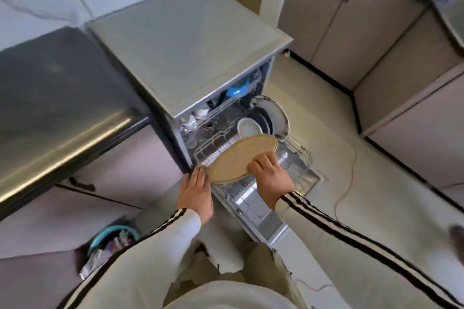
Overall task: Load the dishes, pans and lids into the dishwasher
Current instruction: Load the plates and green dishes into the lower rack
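Left hand (197, 193) beside plate (238, 159) | right hand (271, 173) grips its rim

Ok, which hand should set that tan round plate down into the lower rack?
Right. The right hand grips the tan plate by its near edge, above the lower rack. The left hand lies open by the rack's front left corner, holding nothing; at most it could steady the plate.

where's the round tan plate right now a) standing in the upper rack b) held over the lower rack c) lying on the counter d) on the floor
b: the right hand grips the tan plate above the pulled-out lower rack.
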